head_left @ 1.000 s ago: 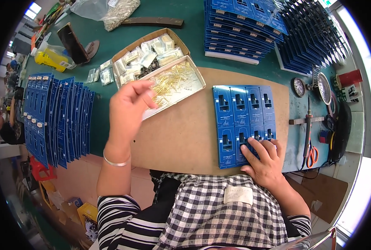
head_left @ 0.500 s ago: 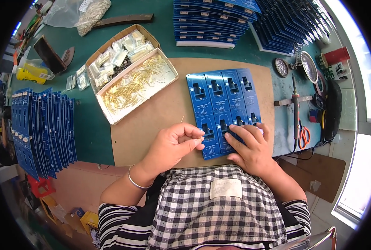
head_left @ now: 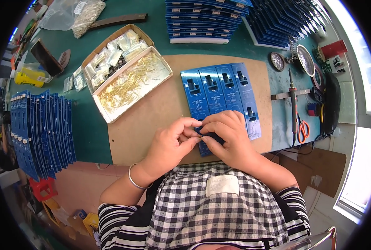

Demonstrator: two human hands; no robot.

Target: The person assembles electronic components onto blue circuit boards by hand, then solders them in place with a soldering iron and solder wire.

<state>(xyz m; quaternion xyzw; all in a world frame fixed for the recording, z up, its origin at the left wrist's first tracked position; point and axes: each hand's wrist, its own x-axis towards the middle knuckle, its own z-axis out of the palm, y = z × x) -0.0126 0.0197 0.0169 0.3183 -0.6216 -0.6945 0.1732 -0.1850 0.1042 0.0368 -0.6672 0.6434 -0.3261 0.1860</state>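
Observation:
A blue circuit board panel (head_left: 212, 100) with rectangular cutouts lies on the brown work mat in front of me. Over its near left part, my left hand (head_left: 173, 141) is closed in a pinch; the tip of a thin metal pin pokes up beside its index finger. My right hand (head_left: 229, 135) is also closed, thumb and fingertips meeting those of the left. Whatever sits between the right fingertips is too small to make out. Both hands cover the panel's near left cutouts. Up and left stands a cardboard box (head_left: 163, 70) with loose gold-coloured pins (head_left: 125, 85) and small plastic bags.
Blue boards stand in rows at the left (head_left: 41, 133) and far right (head_left: 277, 21), with a stack (head_left: 204, 21) at the back. A soldering iron (head_left: 293, 100), orange-handled scissors (head_left: 303, 131) and a metal dish (head_left: 305, 60) lie right. A yellow bottle (head_left: 30, 78) lies far left.
My right hand has lifted from flat on the panel and moved left to the left hand's fingertips, its fingers now pinched. The left hand has stayed nearly in place.

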